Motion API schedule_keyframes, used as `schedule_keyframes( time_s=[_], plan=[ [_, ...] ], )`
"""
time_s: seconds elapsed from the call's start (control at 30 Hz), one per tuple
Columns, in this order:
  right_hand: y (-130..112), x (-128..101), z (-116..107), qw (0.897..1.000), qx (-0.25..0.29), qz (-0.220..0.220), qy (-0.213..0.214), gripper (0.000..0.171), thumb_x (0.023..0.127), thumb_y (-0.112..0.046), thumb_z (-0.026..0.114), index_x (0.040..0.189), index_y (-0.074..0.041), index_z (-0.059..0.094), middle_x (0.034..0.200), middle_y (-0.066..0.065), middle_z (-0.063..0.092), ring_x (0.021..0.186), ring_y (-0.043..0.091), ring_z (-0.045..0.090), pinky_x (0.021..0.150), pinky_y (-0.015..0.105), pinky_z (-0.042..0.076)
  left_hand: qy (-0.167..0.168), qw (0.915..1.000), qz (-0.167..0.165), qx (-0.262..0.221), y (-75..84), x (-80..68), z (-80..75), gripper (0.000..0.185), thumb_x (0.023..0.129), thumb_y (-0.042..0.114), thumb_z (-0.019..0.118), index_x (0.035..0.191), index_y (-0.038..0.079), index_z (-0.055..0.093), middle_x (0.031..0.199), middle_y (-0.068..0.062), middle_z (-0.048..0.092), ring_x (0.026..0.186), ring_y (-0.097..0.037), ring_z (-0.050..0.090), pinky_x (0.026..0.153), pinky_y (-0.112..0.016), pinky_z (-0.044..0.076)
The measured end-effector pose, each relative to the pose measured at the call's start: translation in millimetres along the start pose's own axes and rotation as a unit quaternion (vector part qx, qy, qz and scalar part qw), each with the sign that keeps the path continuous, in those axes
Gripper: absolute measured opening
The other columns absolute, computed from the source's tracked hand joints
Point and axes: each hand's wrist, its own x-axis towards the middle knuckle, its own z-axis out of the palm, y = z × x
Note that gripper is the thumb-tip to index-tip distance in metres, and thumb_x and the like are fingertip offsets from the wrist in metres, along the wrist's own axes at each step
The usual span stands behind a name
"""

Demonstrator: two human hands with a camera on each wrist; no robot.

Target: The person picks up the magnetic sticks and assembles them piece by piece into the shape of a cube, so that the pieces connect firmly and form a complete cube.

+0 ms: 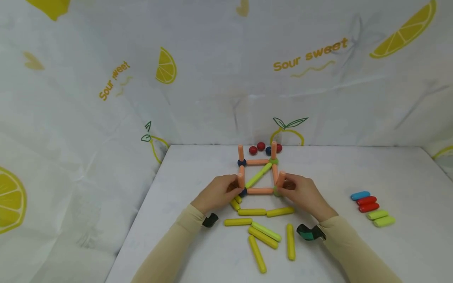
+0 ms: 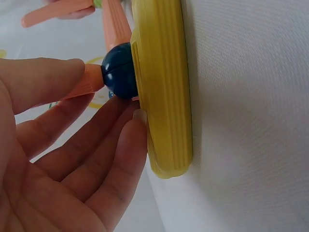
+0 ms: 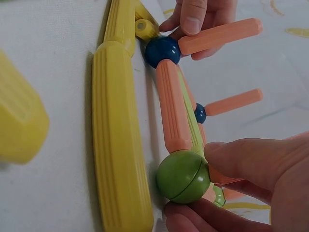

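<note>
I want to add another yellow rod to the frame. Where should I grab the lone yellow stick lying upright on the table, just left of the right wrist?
Pinch the yellow stick across its middle from above, thumb on one long side and fingers on the other. It lies flat on the table with bare cloth on both long sides, and its ribbed round body should give a steady hold there.

A square frame of rods (image 1: 259,191) is set at frame centre on the table (image 1: 354,165), with loose balls (image 1: 261,146) behind it. Loose rods (image 1: 263,235) are scattered below it, and a row of short rods (image 1: 371,207) is placed at right.
</note>
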Motion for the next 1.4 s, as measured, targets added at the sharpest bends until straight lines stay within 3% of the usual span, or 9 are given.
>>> schedule_keyframes(
  time_s=[0.3,0.47,0.77,0.93,1.03,1.17,1.4],
  plan=[
    [-3,-1,0,1.000,0.003,-0.003,0.005,0.044,0.099,-0.026,0.080,0.135,-0.003,0.071,0.113,0.013,0.081,0.107,0.030,0.076,0.094,0.051,0.062,0.002,0.9999,0.009,0.004,-1.4,1.2,0.7,0.012,0.110,0.028,0.066,0.119,0.020,0.070,0.107,0.009,0.074,0.094,-0.005,0.068,0.088,-0.025,0.059],
    [-2,1,3,1.000,-0.003,-0.002,-0.001,0.040,0.098,-0.025,0.081,0.131,-0.004,0.073,0.112,0.012,0.081,0.105,0.028,0.076,0.092,0.048,0.063,-0.016,0.9998,-0.011,-0.001,-3.4,-1.3,-2.7,0.020,0.105,0.025,0.072,0.125,0.019,0.070,0.119,0.005,0.075,0.109,-0.010,0.070,0.101,-0.032,0.059],
    [-1,2,0,0.999,0.012,0.005,-0.050,0.040,0.096,-0.022,0.082,0.131,-0.006,0.071,0.119,0.013,0.077,0.111,0.030,0.073,0.095,0.049,0.063,-0.042,0.9979,-0.042,0.028,-5.5,-5.8,-14.7,0.039,0.101,0.015,0.074,0.139,0.014,0.069,0.131,-0.003,0.075,0.118,-0.017,0.070,0.106,-0.039,0.057],
    [6,7,-19,0.997,-0.002,-0.010,-0.082,0.043,0.098,-0.021,0.077,0.136,-0.005,0.066,0.124,0.014,0.076,0.114,0.031,0.072,0.095,0.051,0.063,-0.043,0.9958,-0.062,0.052,-5.7,-8.2,-15.7,0.031,0.099,0.011,0.076,0.130,0.014,0.076,0.126,-0.001,0.077,0.114,-0.017,0.069,0.105,-0.039,0.057],
    [9,22,-36,0.996,-0.017,-0.027,-0.081,0.037,0.101,-0.019,0.072,0.136,-0.006,0.068,0.123,0.014,0.075,0.113,0.033,0.071,0.094,0.053,0.062,-0.052,0.9945,-0.058,0.070,-8.1,-9.0,-14.6,0.022,0.098,0.012,0.080,0.119,0.015,0.081,0.117,0.003,0.077,0.104,-0.013,0.067,0.099,-0.034,0.057],
    [15,59,-54,0.997,-0.038,-0.050,-0.037,0.033,0.105,-0.020,0.067,0.135,-0.007,0.069,0.124,0.017,0.075,0.114,0.037,0.071,0.095,0.056,0.061,-0.062,0.9931,-0.052,0.084,-9.2,-10.4,-16.0,0.013,0.096,0.016,0.083,0.109,0.020,0.084,0.106,0.007,0.074,0.094,-0.009,0.062,0.090,-0.027,0.055],
    [27,126,-63,0.997,-0.051,-0.057,-0.021,0.044,0.105,-0.014,0.068,0.147,-0.004,0.061,0.143,0.026,0.065,0.124,0.045,0.068,0.100,0.058,0.060,-0.051,0.9954,-0.054,0.061,-8.3,-14.2,-28.1,0.015,0.097,0.017,0.082,0.111,0.022,0.083,0.107,0.009,0.075,0.095,-0.008,0.063,0.088,-0.027,0.055]
  ],
)
